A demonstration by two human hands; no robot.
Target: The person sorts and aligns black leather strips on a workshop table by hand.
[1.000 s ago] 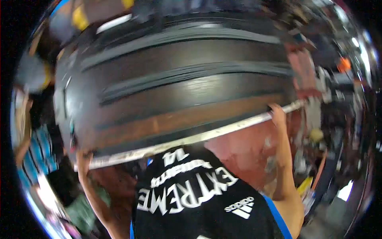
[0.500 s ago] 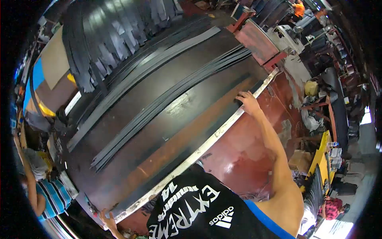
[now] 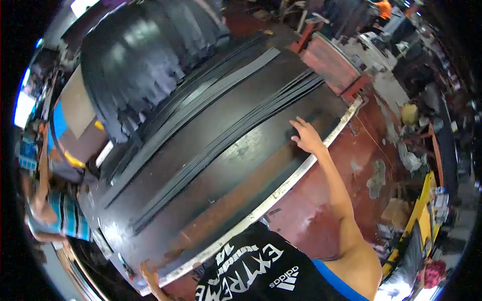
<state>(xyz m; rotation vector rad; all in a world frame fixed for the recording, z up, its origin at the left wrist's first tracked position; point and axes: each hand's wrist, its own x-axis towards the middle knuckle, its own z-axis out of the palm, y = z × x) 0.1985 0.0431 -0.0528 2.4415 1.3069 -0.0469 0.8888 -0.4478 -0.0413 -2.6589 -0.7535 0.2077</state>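
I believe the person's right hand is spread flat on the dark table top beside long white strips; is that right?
Not quite: the strips are black, not white. The head view shows the right hand spread flat on the dark table top beside them.

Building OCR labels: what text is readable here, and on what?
"EXTREME": black shirt, seen upside down.
"14": same shirt.
"adidas": same shirt, with stripe logo.
Small word between "14" and "EXTREME": too blurred to read.
Nothing legible elsewhere.

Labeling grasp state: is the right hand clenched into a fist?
No, the right hand lies open, fingers spread, on the black worktable.
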